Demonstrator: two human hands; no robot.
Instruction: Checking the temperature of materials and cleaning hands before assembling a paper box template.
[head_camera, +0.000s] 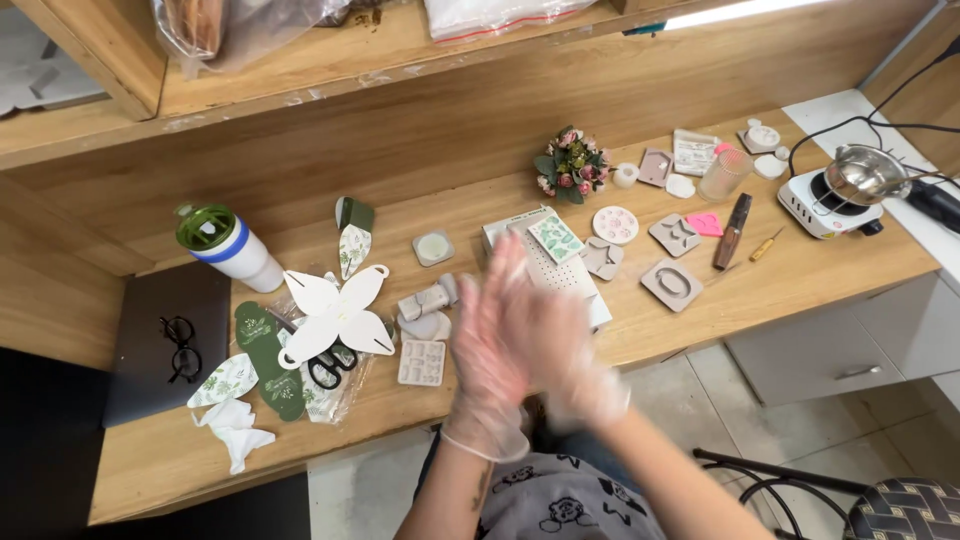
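Both my hands wear thin clear gloves and are pressed together palm to palm in front of me, blurred by motion. My left hand (487, 365) and my right hand (560, 345) hold nothing. They hover over the front edge of a wooden desk (740, 300), just in front of a white perforated box (560, 275) with a leaf-patterned card (555, 239) on top. Small grey silicone moulds (421, 362) lie right beside my left hand.
To the left are white petal-shaped paper cutouts (335, 312), green cards (268, 360), scissors (328, 368), glasses (181, 347) on a laptop and a green-lidded bottle (225, 243). To the right sit more moulds (673, 283), a small flower bunch (572, 165), a plastic cup (722, 175) and a hot plate with a metal pot (850, 185).
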